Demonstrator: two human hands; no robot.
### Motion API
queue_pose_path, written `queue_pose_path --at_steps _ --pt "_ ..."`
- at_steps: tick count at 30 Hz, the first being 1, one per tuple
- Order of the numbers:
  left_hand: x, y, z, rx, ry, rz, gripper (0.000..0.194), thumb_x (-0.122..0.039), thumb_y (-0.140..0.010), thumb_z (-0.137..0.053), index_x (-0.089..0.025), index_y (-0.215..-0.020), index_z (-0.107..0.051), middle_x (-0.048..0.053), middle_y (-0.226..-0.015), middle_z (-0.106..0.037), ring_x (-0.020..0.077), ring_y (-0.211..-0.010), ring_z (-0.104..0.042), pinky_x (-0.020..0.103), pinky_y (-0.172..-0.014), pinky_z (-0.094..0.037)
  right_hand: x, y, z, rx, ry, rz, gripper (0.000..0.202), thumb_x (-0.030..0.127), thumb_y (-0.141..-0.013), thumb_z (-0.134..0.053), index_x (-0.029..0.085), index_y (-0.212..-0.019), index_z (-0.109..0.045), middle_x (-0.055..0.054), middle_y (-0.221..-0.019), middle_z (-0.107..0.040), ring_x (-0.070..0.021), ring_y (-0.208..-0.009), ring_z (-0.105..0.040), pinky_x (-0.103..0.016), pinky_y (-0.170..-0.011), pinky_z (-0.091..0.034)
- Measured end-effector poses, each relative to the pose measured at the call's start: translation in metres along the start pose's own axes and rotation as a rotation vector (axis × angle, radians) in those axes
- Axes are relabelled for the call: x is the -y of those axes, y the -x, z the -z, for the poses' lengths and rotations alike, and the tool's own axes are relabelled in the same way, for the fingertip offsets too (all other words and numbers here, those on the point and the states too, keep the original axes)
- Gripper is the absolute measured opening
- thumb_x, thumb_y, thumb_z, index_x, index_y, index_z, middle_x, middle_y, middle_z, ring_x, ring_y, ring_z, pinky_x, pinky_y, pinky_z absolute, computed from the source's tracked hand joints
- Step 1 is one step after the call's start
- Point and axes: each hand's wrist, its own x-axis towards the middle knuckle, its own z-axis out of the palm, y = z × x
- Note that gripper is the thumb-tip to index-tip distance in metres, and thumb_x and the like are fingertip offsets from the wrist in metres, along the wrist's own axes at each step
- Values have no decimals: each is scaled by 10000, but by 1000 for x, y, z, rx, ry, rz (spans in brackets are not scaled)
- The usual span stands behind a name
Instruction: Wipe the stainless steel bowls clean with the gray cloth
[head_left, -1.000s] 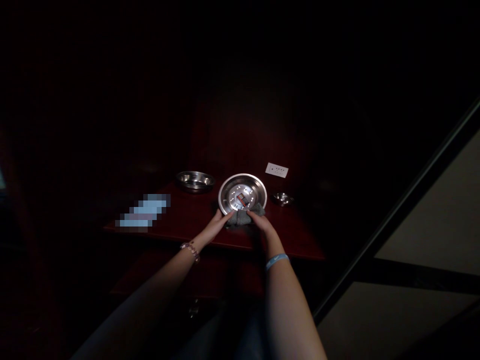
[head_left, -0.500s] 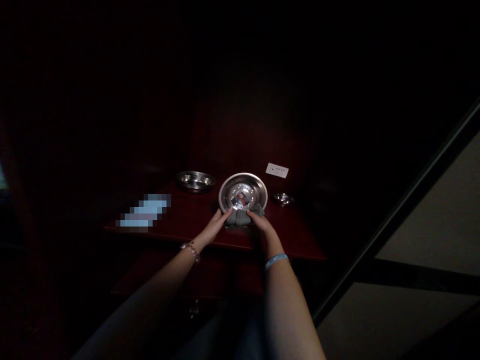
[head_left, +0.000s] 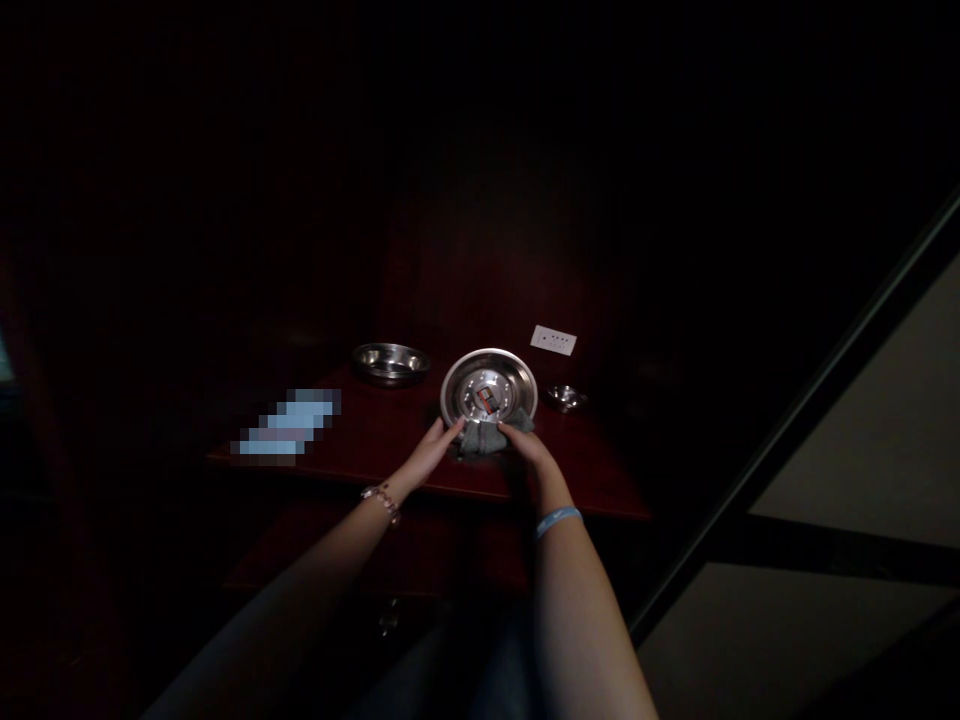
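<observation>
A round stainless steel basin (head_left: pixel 459 385) is tilted up so that its inside faces me, with a red and black label at its bottom. At its lower left rim my left hand (head_left: pixel 435 450) is closed, the thumb on the near edge and the other fingers hidden behind. A grey cloth (head_left: pixel 484 438) is folded over the lower rim between my hands. My right hand (head_left: pixel 529 445) presses this cloth against the rim with its thumb; its other fingers are hidden.
On the dark red desk (head_left: pixel 585 475) stand a shallow metal dish (head_left: pixel 390 380) at left and a small metal bowl (head_left: pixel 566 402) at right. A blurred pale blue patch (head_left: pixel 289 428) lies front left. A white socket plate (head_left: pixel 553 340) is on the back panel.
The basin, the cloth and my right hand have shifted slightly to the right. The label has turned a little with the basin. My left hand stays nearly in place.
</observation>
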Motion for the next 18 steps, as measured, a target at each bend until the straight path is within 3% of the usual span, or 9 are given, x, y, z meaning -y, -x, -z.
queue_pose_path --at_steps 7,14,18 --pt "-3 3 1 -36 -25 47 627 -555 -778 -736 -272 -1320 -601 90 -1465 -581 318 -1362 -514 463 -1095 -447 6 10 -5 -24 -2 9 287 265 -783 -727 138 -1038 -696 -83 -1054 -741 -177 -923 -698 -357 -995 -529" --pt "1 0 -2 47 -119 -23 659 -470 -823 -699 -170 -1388 -539 135 -1535 -501 295 -1451 -408 421 -1228 -252 4 8 -4 -28 -22 -14 275 271 -799 -711 144 -1043 -701 -81 -1038 -740 -196 -986 -694 -364 -980 -539" --pt "5 -2 0 85 -171 -44 641 -455 -867 -634 -143 -1414 -516 130 -1559 -472 301 -1473 -373 405 -1236 -228 0 5 -4 36 -13 51 263 266 -811 -681 158 -1050 -696 -73 -1029 -736 -195 -1011 -685 -365 -948 -553"
